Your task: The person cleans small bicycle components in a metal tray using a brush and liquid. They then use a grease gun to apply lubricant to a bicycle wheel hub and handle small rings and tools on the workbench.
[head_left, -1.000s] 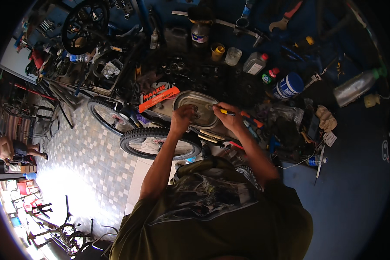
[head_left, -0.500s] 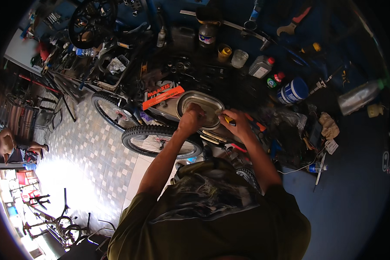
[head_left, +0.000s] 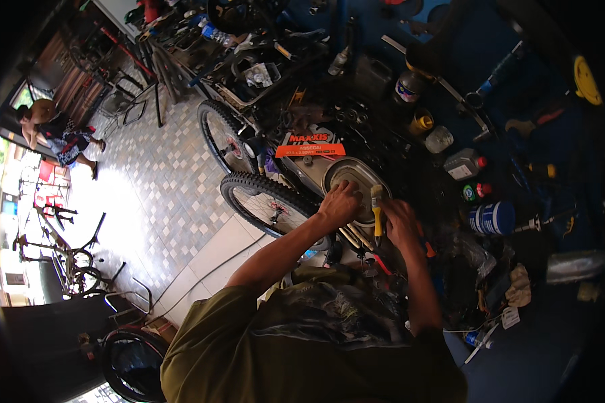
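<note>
Your right hand (head_left: 398, 218) grasps a brush (head_left: 378, 218) just right of the frame's centre, fingers closed about its handle; the handle is smooth and bright yellow, and the flat tuft of pale, tan bristles points toward the top of the frame, over the right part of a metal tray (head_left: 366, 176); the tray, at the centre of the frame, is a rounded oblong with a raised rim, its grey surface dull and shaded; your left hand (head_left: 343, 200) reaches over the tray's lower left part, knuckles up and fingers bent down, and whether it pinches anything you cannot tell from here, since its fingertips are hidden; just above and left of the tray lies a flat, straight-edged card (head_left: 309, 150) in orange, black and white; left of centre, a bicycle wheel (head_left: 273, 208) shows thin metal spokes inside a black rubber tyre with coarse, blocky knobs; right of centre stand a grey plastic bottle (head_left: 462, 165) with a red cap and a round blue tub (head_left: 492, 218) with a pale label, while crumpled clear plastic (head_left: 474, 250) catches the light below them; the floor (head_left: 161, 168) at left is a mosaic of small grey and cream squares.
</note>
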A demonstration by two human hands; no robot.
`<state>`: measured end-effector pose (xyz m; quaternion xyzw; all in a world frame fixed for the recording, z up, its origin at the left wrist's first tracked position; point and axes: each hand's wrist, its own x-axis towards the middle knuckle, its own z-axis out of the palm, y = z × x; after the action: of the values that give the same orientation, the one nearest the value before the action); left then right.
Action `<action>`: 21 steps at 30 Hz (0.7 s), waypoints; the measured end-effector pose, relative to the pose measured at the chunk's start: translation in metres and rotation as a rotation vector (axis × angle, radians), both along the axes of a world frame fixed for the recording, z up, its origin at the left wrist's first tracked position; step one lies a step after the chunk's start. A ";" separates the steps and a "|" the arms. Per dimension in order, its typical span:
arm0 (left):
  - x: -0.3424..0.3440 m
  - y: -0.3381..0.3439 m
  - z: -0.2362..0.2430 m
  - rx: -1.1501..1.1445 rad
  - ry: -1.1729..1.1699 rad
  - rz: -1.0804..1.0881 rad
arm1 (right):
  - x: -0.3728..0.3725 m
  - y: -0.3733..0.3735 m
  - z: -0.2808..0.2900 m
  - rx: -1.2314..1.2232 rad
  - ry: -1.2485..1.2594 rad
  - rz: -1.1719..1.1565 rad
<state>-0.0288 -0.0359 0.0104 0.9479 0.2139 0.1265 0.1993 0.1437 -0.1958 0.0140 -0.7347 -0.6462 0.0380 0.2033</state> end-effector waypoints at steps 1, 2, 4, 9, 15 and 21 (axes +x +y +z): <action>-0.008 0.005 0.005 -0.018 0.018 0.021 | 0.002 0.000 0.010 -0.023 -0.027 0.022; -0.016 0.010 0.008 -0.037 0.035 0.042 | 0.004 0.000 0.015 -0.045 -0.054 0.043; -0.020 0.024 0.024 -0.084 -0.069 0.092 | 0.014 0.003 0.018 0.007 0.054 0.046; -0.009 0.038 0.170 -0.154 -0.270 0.104 | 0.038 0.010 0.054 0.106 0.220 -0.063; -0.001 0.017 0.172 0.257 -0.786 -0.095 | 0.037 0.009 0.079 0.101 0.276 -0.185; -0.062 0.044 0.057 -0.674 -0.207 0.322 | 0.012 0.003 0.070 0.119 0.265 -0.222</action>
<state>-0.0909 0.0085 0.0672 0.7658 0.3681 0.1739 0.4978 0.1561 -0.1927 0.0844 -0.7767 -0.5299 0.0735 0.3326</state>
